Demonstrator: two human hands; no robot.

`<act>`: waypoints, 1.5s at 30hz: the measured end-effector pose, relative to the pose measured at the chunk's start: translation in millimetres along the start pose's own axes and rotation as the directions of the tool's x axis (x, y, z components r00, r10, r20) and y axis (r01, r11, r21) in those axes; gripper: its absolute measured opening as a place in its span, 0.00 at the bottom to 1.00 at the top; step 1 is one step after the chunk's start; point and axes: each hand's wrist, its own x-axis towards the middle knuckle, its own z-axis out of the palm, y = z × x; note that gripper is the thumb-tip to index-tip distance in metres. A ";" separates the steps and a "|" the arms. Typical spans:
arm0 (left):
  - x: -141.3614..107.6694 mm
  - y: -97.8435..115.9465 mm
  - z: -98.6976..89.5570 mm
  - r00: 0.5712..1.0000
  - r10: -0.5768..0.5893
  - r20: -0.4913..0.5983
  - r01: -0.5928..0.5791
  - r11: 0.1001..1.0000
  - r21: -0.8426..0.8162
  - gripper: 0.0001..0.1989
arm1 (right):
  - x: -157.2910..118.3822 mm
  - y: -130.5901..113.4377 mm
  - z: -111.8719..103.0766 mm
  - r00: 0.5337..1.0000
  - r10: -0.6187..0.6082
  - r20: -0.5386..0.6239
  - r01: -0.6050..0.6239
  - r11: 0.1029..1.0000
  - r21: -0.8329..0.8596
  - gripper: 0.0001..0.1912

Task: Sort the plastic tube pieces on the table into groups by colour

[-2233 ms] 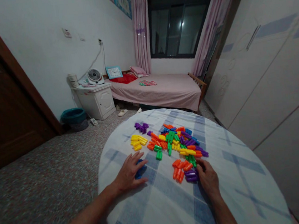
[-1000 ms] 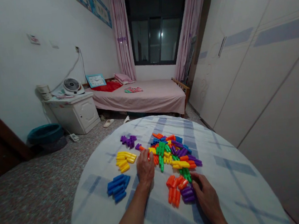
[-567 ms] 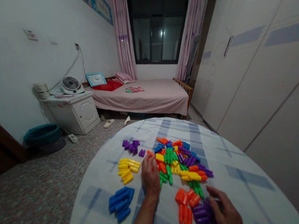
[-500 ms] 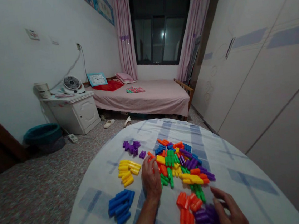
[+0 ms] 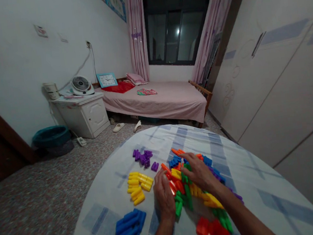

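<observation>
A mixed pile of plastic building pieces shaped like joined tubes lies on the cloth-covered table. My left hand (image 5: 165,197) rests at the pile's left edge, fingers stretched forward beside orange pieces (image 5: 179,186); its fingertips are partly hidden. Over the pile's middle reaches my right hand (image 5: 199,171), thumb and fingers apart around green pieces (image 5: 186,176); whether it touches them I cannot tell. Yellow pieces (image 5: 195,190) show below its palm. Left of my hands lie separate groups: purple pieces (image 5: 143,158), yellow pieces (image 5: 139,183) and blue pieces (image 5: 130,228).
Near the table's front is a blurred red-orange group (image 5: 211,230), with purple beside it. The round table (image 5: 96,188) has a white and blue checked cloth. Beyond stand a bed (image 5: 168,101), a cabinet (image 5: 84,116) with a fan (image 5: 81,85), and a bin (image 5: 52,140).
My right hand has moved from beside the purple group at the front up and left onto the mixed pile. My left hand stays at the pile's left edge. The view has shifted slightly.
</observation>
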 end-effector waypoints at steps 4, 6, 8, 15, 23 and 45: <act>0.5 -5.4 3.6 1.000 -0.007 -0.028 0.007 1.000 0.000 0.20 | 43.2 9.9 23.8 0.979 0.065 0.191 -0.028 0.981 -0.191 0.25; 0.0 -7.2 5.1 0.999 -0.017 -0.029 0.017 1.000 0.006 0.20 | 56.5 13.4 33.4 0.958 0.107 0.265 -0.030 0.960 -0.279 0.26; -0.6 -7.7 5.5 1.000 -0.014 -0.020 0.015 1.000 0.024 0.20 | 63.2 14.7 42.0 0.949 0.122 0.292 -0.011 0.935 -0.355 0.23; -1.5 -8.0 4.3 1.000 0.011 -0.018 -0.008 0.987 0.160 0.20 | 57.4 13.0 55.6 0.953 0.175 0.246 -0.062 0.911 -0.409 0.21; -1.7 -17.8 5.1 0.999 -0.023 0.026 0.018 0.987 0.160 0.21 | 50.2 11.4 52.0 0.953 0.182 0.244 -0.080 0.923 -0.376 0.20; -1.9 -12.5 7.4 0.993 -0.074 0.095 0.069 0.996 0.058 0.21 | 40.6 0.8 48.2 0.945 0.244 0.217 -0.122 0.879 -0.460 0.19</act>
